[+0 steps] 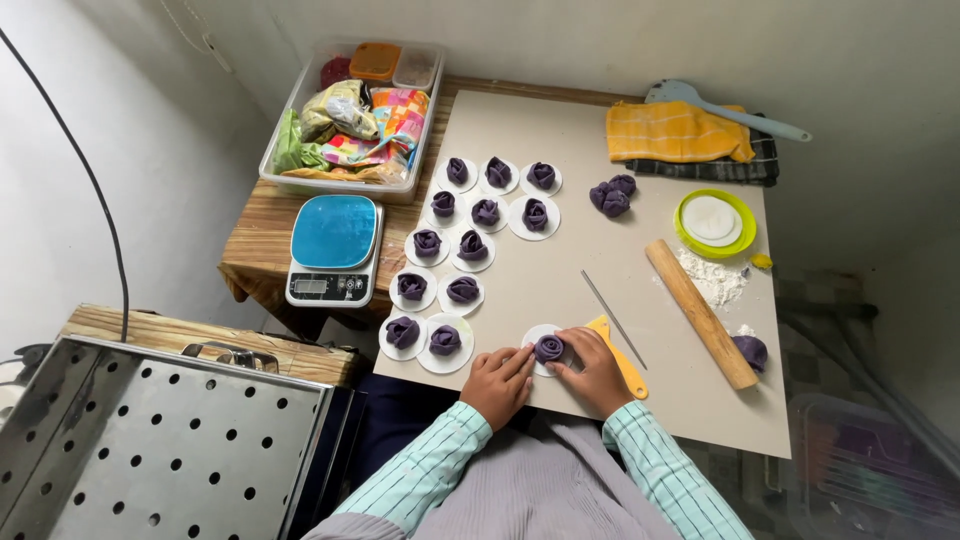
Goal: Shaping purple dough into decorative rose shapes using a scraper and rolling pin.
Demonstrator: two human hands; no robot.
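A purple rose-shaped dough piece point(548, 348) sits on a small white paper round point(536, 334) at the near edge of a grey work board point(560, 260). My left hand point(499, 383) touches its left side with the fingertips, and my right hand point(594, 368) presses against its right side. Both hands cup the piece between them. Several finished purple dough roses point(462, 243) on white rounds lie in two rows to the left. Under my right hand lies a yellow scraper point(625, 368).
A wooden rolling pin point(700, 312), thin metal skewer point(613, 318), flour pile point(714, 278), loose purple dough lumps point(611, 196) and a green lid with white rounds point(714, 221) sit right. A blue kitchen scale point(334, 249), plastic bin point(355, 115) and perforated steel tray point(150, 440) are left.
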